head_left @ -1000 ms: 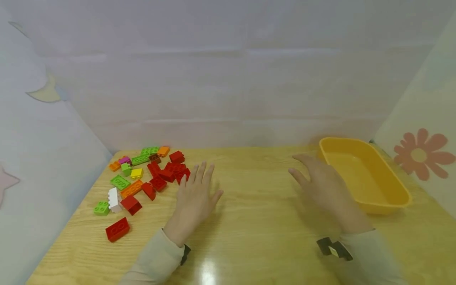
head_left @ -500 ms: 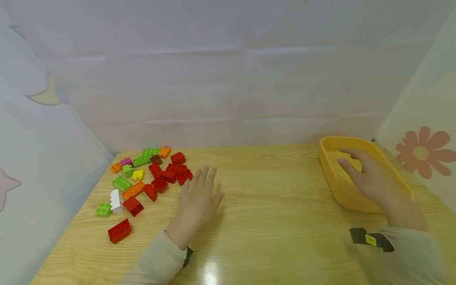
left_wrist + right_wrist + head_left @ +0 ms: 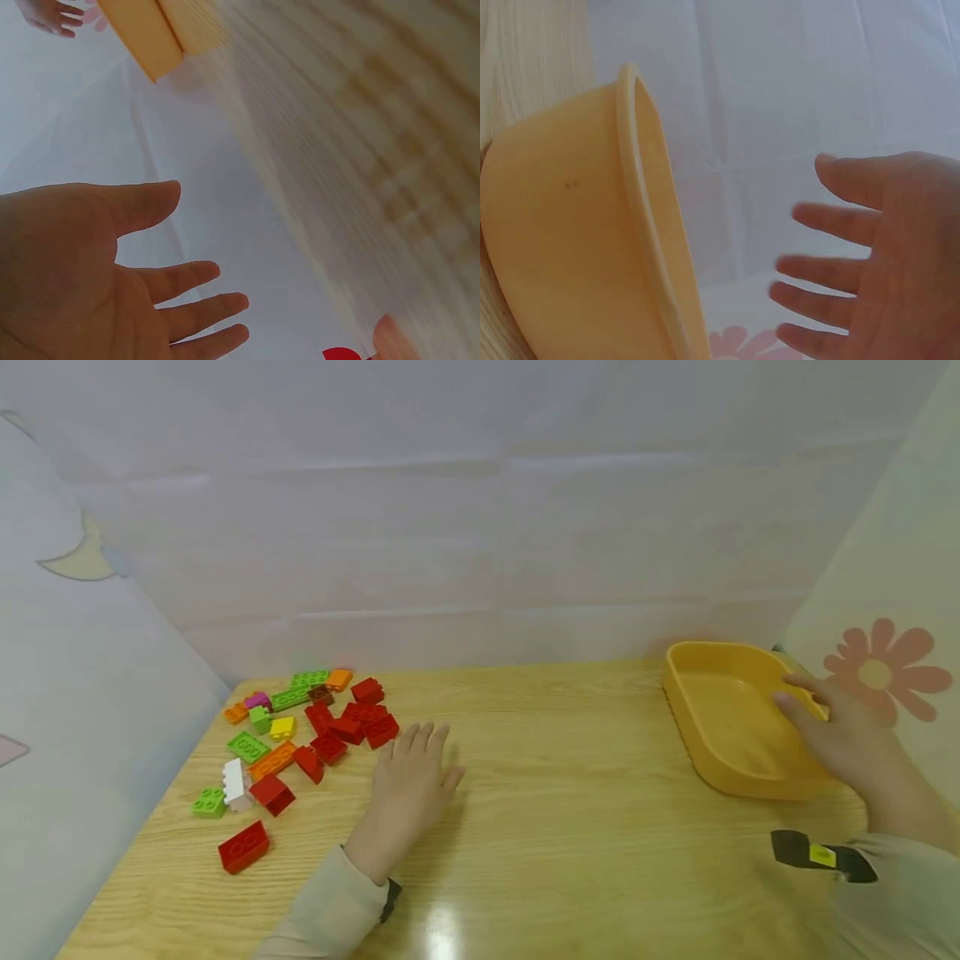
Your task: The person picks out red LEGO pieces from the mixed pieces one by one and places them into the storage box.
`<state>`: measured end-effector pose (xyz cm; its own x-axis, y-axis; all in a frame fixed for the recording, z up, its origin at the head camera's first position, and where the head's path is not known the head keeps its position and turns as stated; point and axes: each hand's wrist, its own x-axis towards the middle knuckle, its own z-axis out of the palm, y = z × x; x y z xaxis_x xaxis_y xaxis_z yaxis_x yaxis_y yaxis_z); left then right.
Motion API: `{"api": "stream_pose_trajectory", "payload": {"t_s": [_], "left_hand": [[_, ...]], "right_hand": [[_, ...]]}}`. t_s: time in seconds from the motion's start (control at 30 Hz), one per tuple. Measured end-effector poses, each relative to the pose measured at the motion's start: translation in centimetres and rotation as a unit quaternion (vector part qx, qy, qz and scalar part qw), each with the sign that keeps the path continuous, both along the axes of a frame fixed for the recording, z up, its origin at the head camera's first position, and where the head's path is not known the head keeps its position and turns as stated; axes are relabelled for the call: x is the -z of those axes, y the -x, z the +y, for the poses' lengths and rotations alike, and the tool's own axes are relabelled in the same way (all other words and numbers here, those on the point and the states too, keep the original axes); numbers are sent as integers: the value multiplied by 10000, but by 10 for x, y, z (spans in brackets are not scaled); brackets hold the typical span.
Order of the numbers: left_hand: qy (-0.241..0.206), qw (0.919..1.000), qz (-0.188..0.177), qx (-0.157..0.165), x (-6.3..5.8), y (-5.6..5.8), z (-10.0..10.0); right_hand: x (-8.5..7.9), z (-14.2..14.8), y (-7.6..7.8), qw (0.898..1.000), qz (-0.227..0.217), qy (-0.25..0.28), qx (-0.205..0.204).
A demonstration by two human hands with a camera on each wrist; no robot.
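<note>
My left hand (image 3: 411, 785), fingers spread and holding nothing, is over the table just right of a pile of toy building bricks. Nearest its fingertips is a red brick (image 3: 382, 731); several more red bricks, such as the one in front (image 3: 244, 847), lie further left. At the right stands a yellow plastic basin (image 3: 697, 735) with nothing in it. Over the basin's right side is my right hand (image 3: 855, 743), thumb and fingers apart. The right wrist view shows that hand (image 3: 900, 255) facing the basin's rim (image 3: 641, 195) with a gap between them.
Left of the red bricks lie a white brick (image 3: 236, 783), a yellow one (image 3: 282, 728), an orange one (image 3: 273, 761) and several green ones, such as this plate (image 3: 248, 747). Pale cloth walls (image 3: 480, 552) close off the wooden table (image 3: 555, 827) at the back and sides.
My right hand has moved rightward from the basin's left side, across it, to its right side. The left hand has stayed nearly still beside the bricks.
</note>
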<state>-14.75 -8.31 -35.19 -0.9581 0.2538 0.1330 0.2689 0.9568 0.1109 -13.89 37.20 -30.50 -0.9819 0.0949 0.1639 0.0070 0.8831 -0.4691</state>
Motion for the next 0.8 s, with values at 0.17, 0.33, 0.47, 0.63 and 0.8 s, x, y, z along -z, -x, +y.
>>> {"api": "stream_pose_trajectory", "payload": {"t_s": [0.17,0.33,0.47,0.63,0.8], "left_hand": [[101,9999,-66,32,-1,-2,0],[76,9999,-115,42,-2,-3,0],[-6,9999,-87,68,-2,-4,0],[-66,9999,-69,66,-1,-5,0],[-72,9999,-114,24,-1,-5,0]], "right_hand": [[3,14,-6,9987,290,279,301],[10,22,-5,9971,442,582,212],[16,25,-5,9948,577,837,75],[20,31,-7,9955,37,869,383],[22,38,-10,9892,-1214,333,756]]}}
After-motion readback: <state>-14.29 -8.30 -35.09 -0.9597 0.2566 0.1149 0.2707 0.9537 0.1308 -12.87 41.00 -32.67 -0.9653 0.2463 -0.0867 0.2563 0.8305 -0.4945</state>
